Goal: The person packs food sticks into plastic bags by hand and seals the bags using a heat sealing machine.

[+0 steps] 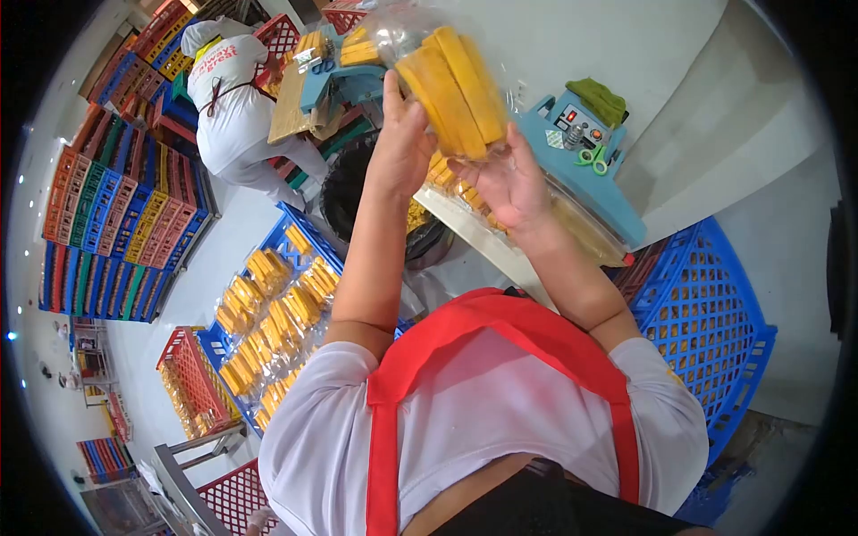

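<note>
Head view: bag [451, 89] of yellow sticks [465, 103], clear, raised between both hands, above the surface [487, 241]; left hand [404, 143], partly curled, holding the bag's left side; right hand [508, 183], half open, thumb and fingers holding its lower right end; sealer [628, 210], blue, near the right hand, bearing scissors [593, 160] and green cloth [597, 101]; bin [347, 189], black-lined, beyond the left forearm; crate [313, 236], blue, beside it, containing similar packs [273, 330]; person [237, 98] in white, farther off.
</note>
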### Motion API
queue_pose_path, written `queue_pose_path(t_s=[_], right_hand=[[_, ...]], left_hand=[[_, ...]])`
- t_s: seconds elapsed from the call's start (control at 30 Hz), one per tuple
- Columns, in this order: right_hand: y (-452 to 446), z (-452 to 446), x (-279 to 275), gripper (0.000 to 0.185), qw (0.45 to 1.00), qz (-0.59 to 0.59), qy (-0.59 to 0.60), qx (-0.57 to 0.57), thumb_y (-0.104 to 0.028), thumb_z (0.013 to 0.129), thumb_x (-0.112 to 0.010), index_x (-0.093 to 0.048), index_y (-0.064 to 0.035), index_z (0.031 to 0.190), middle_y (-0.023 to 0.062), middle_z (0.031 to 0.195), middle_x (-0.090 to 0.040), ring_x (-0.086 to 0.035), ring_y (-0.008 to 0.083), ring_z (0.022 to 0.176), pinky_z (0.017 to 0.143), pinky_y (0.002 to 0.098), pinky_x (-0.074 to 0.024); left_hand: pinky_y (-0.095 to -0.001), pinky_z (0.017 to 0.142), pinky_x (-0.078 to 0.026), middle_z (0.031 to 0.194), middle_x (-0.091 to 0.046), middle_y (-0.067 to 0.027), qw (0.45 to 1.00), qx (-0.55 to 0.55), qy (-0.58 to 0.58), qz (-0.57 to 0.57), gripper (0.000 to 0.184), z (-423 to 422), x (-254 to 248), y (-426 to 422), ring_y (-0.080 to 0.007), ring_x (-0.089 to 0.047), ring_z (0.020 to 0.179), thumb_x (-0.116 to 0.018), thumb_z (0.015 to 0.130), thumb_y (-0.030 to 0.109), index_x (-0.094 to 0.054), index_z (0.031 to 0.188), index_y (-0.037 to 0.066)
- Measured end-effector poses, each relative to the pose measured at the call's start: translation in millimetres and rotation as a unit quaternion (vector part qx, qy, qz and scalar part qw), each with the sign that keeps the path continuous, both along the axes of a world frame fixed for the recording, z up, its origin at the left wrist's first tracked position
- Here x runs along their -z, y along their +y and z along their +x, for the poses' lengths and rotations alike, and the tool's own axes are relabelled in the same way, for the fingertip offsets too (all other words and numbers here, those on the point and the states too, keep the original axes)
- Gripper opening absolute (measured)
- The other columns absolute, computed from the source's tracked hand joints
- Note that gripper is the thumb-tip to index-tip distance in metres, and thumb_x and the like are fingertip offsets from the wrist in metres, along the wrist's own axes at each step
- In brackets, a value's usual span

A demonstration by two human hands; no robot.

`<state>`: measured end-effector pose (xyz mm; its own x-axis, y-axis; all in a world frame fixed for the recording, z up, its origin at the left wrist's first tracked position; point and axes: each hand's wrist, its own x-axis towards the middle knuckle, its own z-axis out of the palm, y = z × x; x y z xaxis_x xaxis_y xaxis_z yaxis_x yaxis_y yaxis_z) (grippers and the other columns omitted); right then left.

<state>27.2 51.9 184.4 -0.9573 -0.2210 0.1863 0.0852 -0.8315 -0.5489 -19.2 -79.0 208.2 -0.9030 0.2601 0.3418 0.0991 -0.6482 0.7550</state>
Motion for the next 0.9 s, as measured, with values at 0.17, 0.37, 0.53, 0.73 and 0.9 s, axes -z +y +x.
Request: queue_pose_path(t_s=[0.17,0.37,0.53,0.73,0.9], right_hand=[[-3,0,7,0.055,0.989,0.065,0.091,0.095,-0.03,0.081,-0.055,-0.029,-0.0067,0.124,0.0089,0.12,-0.042,-0.044,0.0202,0.108,0.087,0.0367,-0.0402],[2,7,6,0.055,0.992,0.013,0.091,0.08,-0.037,0.085,-0.046,-0.025,-0.0084,0.127,0.0075,0.124,-0.038,-0.043,0.0205,0.11,0.088,0.0389,-0.0403],[11,7,5,0.054,0.998,-0.019,-0.015,-0.059,-0.046,0.086,-0.035,-0.031,-0.0099,0.126,0.0066,0.122,-0.043,-0.046,0.0218,0.107,0.081,0.0407,-0.0451],[5,15,-8,0.046,0.991,0.03,0.005,-0.133,-0.034,0.088,-0.037,-0.03,-0.0097,0.126,0.0089,0.122,-0.042,-0.043,0.0221,0.111,0.089,0.0414,-0.0394],[-8,20,-6,0.049,0.992,0.039,0.076,0.092,-0.006,0.083,-0.05,-0.028,-0.0008,0.126,0.0097,0.12,-0.044,-0.047,0.018,0.107,0.088,0.031,-0.0398]], left_hand=[[-0.0382,0.093,-0.034,0.123,-0.035,-0.0105,1.0,0.017,0.007,-0.009,0.071,1,-11,6,-0.0237,-0.041,0.111,-0.055,0.074,0.004,-0.012,0.129,0.01],[-0.0345,0.091,-0.037,0.117,-0.043,-0.0094,0.996,0.037,0.005,0.083,0.059,0,-2,-1,-0.0218,-0.044,0.108,-0.055,0.071,0.003,-0.028,0.124,0.008],[-0.0355,0.09,-0.038,0.113,-0.047,-0.0097,0.992,0.091,0.038,0.082,0.06,0,0,-12,-0.0228,-0.047,0.105,-0.059,0.068,0.009,-0.033,0.121,0.004],[-0.0362,0.09,-0.038,0.115,-0.046,-0.0101,0.979,0.172,0.081,0.077,0.067,-17,8,-23,-0.0237,-0.047,0.106,-0.063,0.065,0.015,-0.032,0.124,0.004],[-0.0359,0.093,-0.035,0.122,-0.041,-0.0093,0.983,0.165,0.067,0.045,0.066,-20,4,-21,-0.0227,-0.041,0.113,-0.062,0.069,0.012,-0.031,0.127,0.006]])
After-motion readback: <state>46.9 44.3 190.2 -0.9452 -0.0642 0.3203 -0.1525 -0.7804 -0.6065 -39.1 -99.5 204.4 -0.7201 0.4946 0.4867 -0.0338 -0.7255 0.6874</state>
